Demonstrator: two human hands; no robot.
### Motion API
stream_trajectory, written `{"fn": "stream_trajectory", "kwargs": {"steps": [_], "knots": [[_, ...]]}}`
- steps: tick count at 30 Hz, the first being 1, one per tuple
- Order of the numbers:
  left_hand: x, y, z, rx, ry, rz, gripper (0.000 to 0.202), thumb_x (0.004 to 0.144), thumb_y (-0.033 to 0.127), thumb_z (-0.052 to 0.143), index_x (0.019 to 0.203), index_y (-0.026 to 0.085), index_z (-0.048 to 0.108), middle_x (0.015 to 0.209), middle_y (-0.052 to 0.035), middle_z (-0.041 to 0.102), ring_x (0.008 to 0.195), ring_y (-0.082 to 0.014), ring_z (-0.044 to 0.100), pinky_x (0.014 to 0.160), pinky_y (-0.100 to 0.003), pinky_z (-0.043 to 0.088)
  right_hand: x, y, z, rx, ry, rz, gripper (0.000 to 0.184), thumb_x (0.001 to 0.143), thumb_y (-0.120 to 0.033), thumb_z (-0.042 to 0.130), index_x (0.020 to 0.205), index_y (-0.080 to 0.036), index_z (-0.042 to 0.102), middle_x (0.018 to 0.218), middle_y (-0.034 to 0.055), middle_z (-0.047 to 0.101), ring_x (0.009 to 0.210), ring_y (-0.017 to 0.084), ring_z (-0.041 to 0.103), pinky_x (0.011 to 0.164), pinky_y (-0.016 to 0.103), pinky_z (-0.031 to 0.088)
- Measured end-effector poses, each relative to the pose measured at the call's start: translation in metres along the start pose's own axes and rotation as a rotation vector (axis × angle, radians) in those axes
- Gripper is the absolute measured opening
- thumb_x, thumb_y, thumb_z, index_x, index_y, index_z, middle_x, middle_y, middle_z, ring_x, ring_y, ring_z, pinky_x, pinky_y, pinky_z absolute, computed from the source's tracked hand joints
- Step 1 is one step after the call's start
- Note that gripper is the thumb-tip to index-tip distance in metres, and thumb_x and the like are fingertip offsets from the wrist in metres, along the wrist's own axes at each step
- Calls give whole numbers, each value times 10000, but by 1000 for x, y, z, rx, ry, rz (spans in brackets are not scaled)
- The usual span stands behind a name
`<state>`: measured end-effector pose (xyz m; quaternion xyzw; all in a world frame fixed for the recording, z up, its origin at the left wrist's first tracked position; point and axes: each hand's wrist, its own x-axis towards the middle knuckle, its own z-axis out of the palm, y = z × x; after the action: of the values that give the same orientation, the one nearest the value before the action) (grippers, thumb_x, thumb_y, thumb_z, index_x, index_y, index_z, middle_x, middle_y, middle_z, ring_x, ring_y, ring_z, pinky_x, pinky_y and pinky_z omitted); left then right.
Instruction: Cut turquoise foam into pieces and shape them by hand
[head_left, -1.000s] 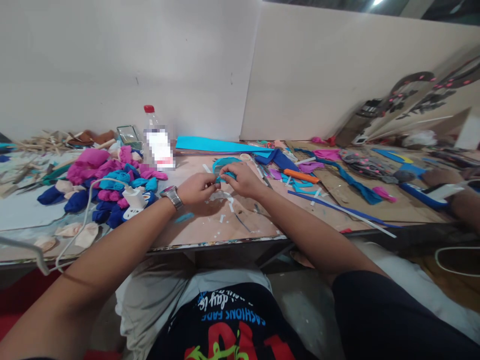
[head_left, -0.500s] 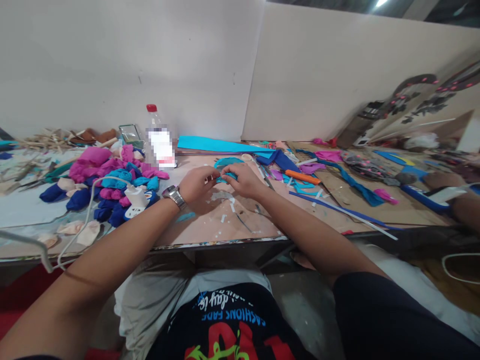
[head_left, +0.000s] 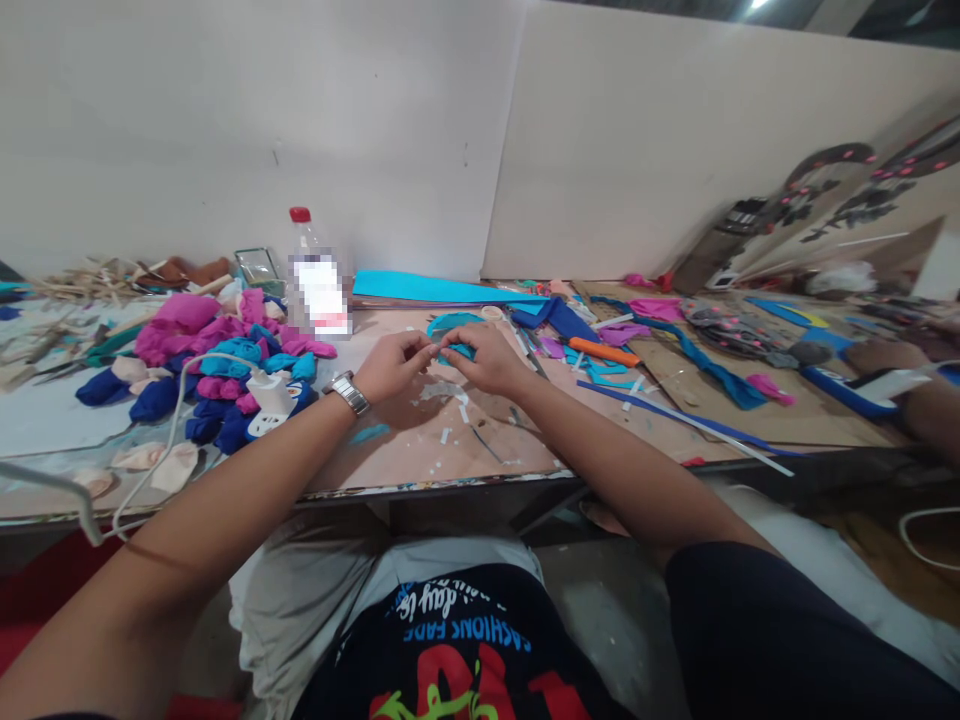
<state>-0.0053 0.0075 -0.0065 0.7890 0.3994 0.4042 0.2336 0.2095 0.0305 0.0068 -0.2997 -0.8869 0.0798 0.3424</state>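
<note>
Many bundles (head_left: 225,360) lie leftward on the surface (head_left: 405,455), apparently done. Teal cloth (head_left: 463,352), seemingly unfinished, sits between the hands: right hand (head_left: 451,352) curled round it, left hand (head_left: 433,356) nearly closed, any hold unclear.

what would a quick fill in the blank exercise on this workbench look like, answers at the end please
The bottle has a ____ cap.
The watch is worn on the person's ____ arm.
Teal material shows within the curl of the ____ hand.

Missing words: red; left; right.
</note>
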Motion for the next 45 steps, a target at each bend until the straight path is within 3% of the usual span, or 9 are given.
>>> {"fn": "stream_trajectory", "kwargs": {"steps": [7, 11, 21, 28, 32, 36, 45], "knots": [[3, -5, 7, -398, 83, -123, 468, 784, 585, 781, 852, 159, 599, 747, -28, 668, 668, -144, 678, 642, -268, 526, -1, 2, 2, 5, -5, -9, 202, 956, -369, 609, 965, -197, 714, 932, 81, 760, 909, 244, 653, 855, 374, 417], [5, -2, 7, -486, 117, -167, 489, 732, 535, 843, 876, 171, 549, 682, -8, 672, 644, -161, 711, 605, -257, 536, 0, 1, 3, 21, 5, 1, 223, 964, -390, 598, 925, -201, 709, 912, 74, 758, 878, 232, 652, 837, 362, 427], [5, -5, 1, -463, 68, -68, 307, 774, 281, 794, 951, 162, 574, 933, -30, 680, 769, -149, 738, 705, -277, 565, 2, 0, -3, 36, 80, 46, 191, 921, -333, 622, 882, -174, 721, 899, 89, 771, 855, 231, 683, 804, 340, 465], [1, -8, 0, -151, 54, 45, 231, 847, 338, 751, 977, 165, 672, 888, -60, 719, 754, -148, 674, 699, -282, 524, 3, -2, -1, 49, 47, 26, 190, 927, -328, 606, 890, -180, 720, 906, 87, 771, 861, 229, 677, 818, 341, 463], [1, -6, -1, -81, 59, 72, 246, 892, 408, 708, 958, 171, 716, 882, -67, 736, 769, -159, 666, 711, -290, 517, 2, 1, 1, 50, 51, 0, 177, 927, -319, 612, 891, -183, 719, 896, 83, 771, 849, 224, 679, 797, 332, 454], [1, -4, -1, -104, 103, 104, 287, 879, 461, 720, 924, 178, 741, 974, -84, 752, 843, -173, 676, 749, -295, 528, 1, 4, 4, 32, 46, -35, 183, 937, -347, 633, 894, -191, 721, 879, 78, 772, 843, 227, 677, 792, 336, 440], [4, -6, 2, -374, 114, -71, 389, 778, 491, 820, 873, 155, 648, 760, -29, 688, 640, -145, 686, 610, -266, 545, 0, 2, 5, 0, 26, -47, 204, 951, -374, 631, 918, -193, 719, 888, 69, 764, 850, 224, 660, 821, 353, 412]]}}
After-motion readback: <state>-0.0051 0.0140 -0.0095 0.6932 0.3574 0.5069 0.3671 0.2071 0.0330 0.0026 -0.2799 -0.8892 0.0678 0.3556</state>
